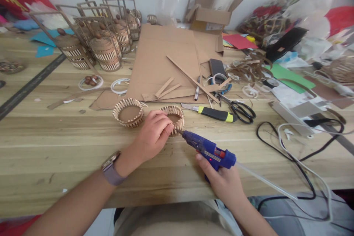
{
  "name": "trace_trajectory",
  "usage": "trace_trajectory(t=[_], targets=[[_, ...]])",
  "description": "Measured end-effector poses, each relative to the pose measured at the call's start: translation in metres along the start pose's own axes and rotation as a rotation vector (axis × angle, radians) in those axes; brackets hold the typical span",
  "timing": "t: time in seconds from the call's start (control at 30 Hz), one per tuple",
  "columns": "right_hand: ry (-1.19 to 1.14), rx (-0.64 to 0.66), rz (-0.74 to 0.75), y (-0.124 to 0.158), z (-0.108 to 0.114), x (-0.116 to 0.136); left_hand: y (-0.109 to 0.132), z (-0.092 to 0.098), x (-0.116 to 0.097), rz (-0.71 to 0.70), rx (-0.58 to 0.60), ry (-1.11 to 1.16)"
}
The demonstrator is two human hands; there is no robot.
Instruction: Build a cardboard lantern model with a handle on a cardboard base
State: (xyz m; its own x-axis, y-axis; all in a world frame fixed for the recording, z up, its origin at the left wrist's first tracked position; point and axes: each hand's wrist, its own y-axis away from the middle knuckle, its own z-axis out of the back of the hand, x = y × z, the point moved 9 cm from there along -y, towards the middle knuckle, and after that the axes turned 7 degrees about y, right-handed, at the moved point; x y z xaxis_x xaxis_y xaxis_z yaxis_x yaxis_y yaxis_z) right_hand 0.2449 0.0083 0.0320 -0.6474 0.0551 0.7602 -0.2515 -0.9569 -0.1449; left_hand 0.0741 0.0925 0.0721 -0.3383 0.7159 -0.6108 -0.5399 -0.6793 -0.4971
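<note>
My left hand (153, 132), with a watch on its wrist, pinches the near rim of a small round basket of wooden sticks (176, 115) on the table. My right hand (224, 182) grips a blue hot glue gun (210, 150). Its nozzle points left and touches the basket's near side, right beside my left fingertips. A clear glue stick juts out of the gun's back. A second, similar stick basket (128, 111) stands just to the left, untouched.
A utility knife (212, 113) and scissors (240, 110) lie behind the gun. Cardboard sheets and strips (166, 62) cover the middle of the table. Several finished baskets with handles (102, 40) stand at the back left. Cables (293, 147) trail on the right.
</note>
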Motion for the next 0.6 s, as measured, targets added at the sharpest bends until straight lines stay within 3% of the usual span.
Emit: trace_trajectory(t=[0.23, 0.6], targets=[[-0.021, 0.018, -0.039, -0.0052, 0.0026, 0.0073, -0.0007, 0.0007, -0.0011, -0.003, -0.003, -0.011], [-0.001, 0.026, 0.030, -0.0046, 0.0025, 0.0115, -0.0010, 0.0007, -0.0028, -0.017, -0.009, -0.020]])
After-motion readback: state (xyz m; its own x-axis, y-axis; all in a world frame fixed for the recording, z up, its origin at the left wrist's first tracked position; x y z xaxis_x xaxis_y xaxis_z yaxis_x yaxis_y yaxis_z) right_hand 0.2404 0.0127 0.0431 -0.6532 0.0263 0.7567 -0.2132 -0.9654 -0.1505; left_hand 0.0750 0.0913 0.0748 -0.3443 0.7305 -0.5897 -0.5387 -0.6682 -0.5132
